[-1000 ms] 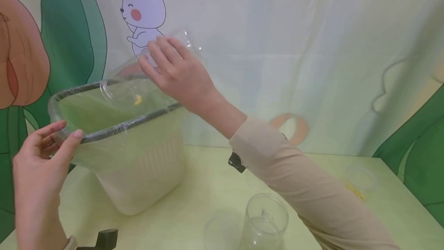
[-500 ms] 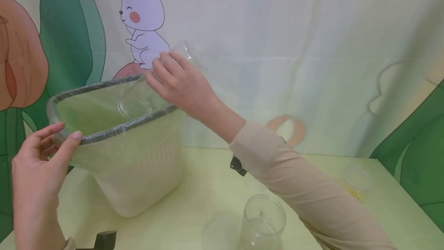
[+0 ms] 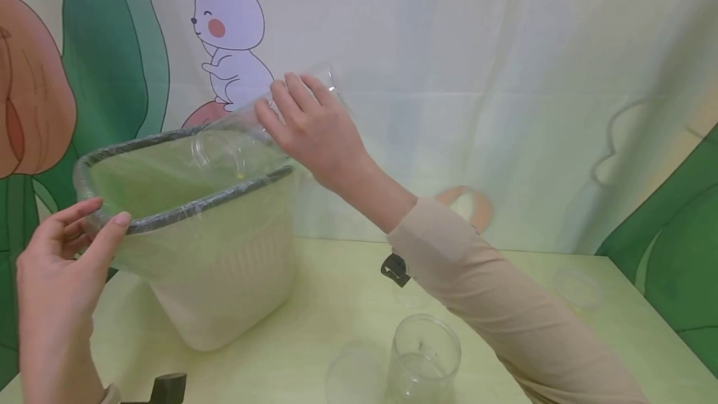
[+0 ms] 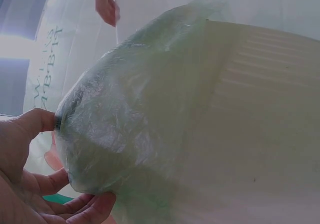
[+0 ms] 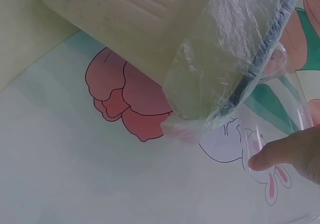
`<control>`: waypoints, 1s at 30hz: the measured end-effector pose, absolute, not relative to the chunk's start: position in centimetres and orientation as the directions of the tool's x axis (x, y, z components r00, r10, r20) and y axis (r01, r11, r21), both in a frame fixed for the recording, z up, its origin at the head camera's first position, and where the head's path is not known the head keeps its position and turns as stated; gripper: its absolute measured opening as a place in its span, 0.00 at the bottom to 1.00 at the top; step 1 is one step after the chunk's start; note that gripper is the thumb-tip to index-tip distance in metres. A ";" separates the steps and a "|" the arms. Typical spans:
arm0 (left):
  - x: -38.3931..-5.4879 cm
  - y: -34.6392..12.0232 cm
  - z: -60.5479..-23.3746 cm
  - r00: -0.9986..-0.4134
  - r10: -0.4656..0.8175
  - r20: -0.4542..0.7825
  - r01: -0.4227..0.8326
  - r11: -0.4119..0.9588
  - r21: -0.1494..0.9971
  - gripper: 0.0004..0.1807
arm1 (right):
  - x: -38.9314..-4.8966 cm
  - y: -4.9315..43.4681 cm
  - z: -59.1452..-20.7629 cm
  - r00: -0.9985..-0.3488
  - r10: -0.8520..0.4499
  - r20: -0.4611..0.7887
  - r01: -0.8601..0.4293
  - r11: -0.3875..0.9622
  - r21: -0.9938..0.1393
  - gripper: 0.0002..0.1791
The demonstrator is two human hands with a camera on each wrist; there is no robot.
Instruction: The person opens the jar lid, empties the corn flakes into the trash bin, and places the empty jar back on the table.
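Note:
My left hand (image 3: 64, 260) grips the near left corner of a pale waste bin (image 3: 230, 279), thumb and fingers on the dark rim (image 3: 196, 207). A thin clear bin liner (image 4: 125, 124) is folded over that rim. My right hand (image 3: 316, 126) holds a clear cylindrical jar (image 3: 238, 122), tilted with its mouth down over the bin's far right part. A tiny yellow bit (image 3: 240, 176) shows near the jar's mouth. In the right wrist view, the thumb (image 5: 272, 154) presses the jar's side. The bin's bottom is hidden.
A clear glass mug (image 3: 425, 360) stands at the table's front, beside a round clear lid (image 3: 356, 379). Another clear round lid or ring (image 3: 579, 288) lies at the right. A printed rabbit curtain (image 3: 449, 111) hangs behind the table (image 3: 314, 317).
The right hand dipped slightly with the jar, then moved up and right. A yellow piece at the jar's mouth has gone from there; a smaller bit shows now. The left hand stayed put.

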State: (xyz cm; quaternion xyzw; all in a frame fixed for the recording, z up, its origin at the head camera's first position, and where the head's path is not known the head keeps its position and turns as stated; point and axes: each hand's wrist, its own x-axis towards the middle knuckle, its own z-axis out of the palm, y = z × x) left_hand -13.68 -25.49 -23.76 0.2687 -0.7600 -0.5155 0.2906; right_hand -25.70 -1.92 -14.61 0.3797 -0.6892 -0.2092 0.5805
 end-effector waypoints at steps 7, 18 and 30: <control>-13.5 -25.5 -23.9 -0.691 -0.706 0.153 -0.103 0.306 0.947 0.27 | -25.3 -1.4 -14.7 -0.045 -0.665 0.746 -0.304 0.720 0.624 0.14; -13.7 -25.4 -24.0 -0.676 -0.716 0.175 -0.087 0.313 0.946 0.27 | -25.5 -0.1 -15.0 -0.050 -0.710 0.702 -0.295 0.682 0.669 0.15; -13.7 -25.1 -23.9 -0.665 -0.722 0.190 -0.051 0.297 0.953 0.25 | -25.3 2.4 -15.0 -0.112 -0.650 0.751 -0.339 0.736 0.586 0.17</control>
